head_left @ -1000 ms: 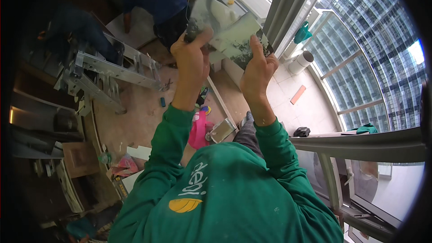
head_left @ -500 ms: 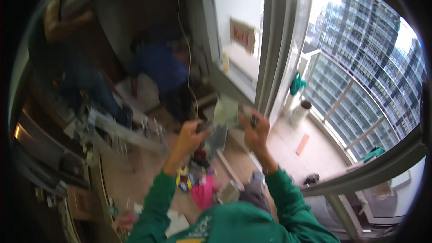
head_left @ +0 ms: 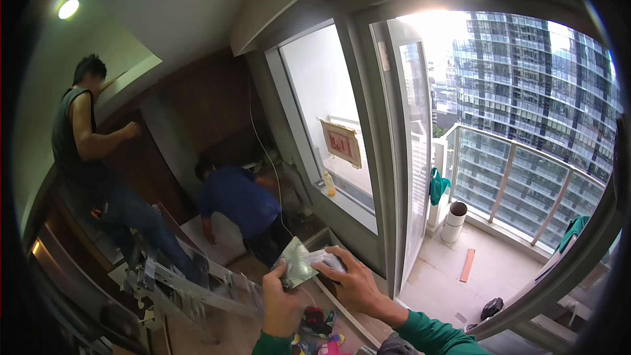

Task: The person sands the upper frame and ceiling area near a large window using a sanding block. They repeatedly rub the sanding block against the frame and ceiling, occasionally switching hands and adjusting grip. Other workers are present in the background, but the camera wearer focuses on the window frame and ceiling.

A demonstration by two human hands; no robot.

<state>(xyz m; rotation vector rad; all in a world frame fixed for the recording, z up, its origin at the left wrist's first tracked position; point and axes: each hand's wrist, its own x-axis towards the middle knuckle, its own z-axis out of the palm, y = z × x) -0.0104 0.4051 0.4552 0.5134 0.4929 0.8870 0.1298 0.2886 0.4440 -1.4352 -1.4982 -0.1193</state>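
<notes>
My left hand (head_left: 279, 302) is closed round a wide putty knife (head_left: 299, 264), its square blade tilted upward and coated pale green-white. Its handle is hidden in my fist. Close beside it, my right hand (head_left: 355, 284) is closed, fingers curled round a whitish-grey thing (head_left: 328, 260) that meets the blade's right edge. What kind of thing that is I cannot make out. Both hands are held up in front of me, above the floor.
One person (head_left: 82, 125) stands high beside a metal ladder (head_left: 190, 286) at left; another person (head_left: 240, 204) in blue bends over farther back. A window frame (head_left: 355, 125) and open balcony door (head_left: 415, 158) rise at right. Loose items (head_left: 319, 322) lie on the floor below.
The view has tilted up, so my hands sit lower in it. My hands have drawn together, and the blade now faces me more squarely. The person in blue remains bent over.
</notes>
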